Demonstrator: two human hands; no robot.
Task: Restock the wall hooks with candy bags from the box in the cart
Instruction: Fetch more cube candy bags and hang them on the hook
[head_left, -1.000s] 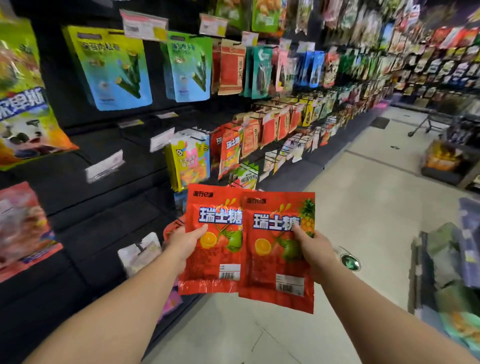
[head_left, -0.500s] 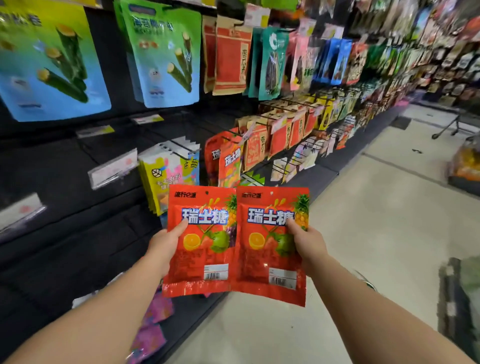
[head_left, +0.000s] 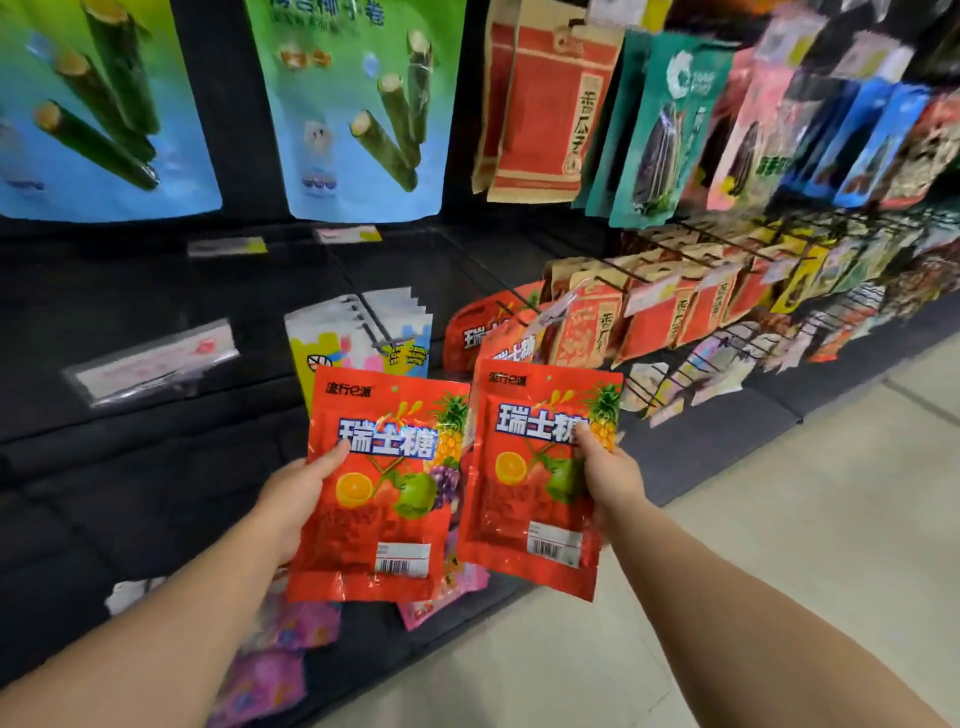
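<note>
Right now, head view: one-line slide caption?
Left hand and right hand each hold a red candy bag up before matching bags on a wall hook.

2 hands (head_left: 296, 493), 2 held red candy bags (head_left: 384, 499).

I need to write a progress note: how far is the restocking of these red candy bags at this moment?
Done: some matching red bags already hang on a hook in the middle row, though who hung them cannot be told. In hand: the left hand grips one red candy bag and the right hand grips a second bag, both held up before the wall. Left: neither bag is on a hook yet. The cart and box are out of view.
</note>
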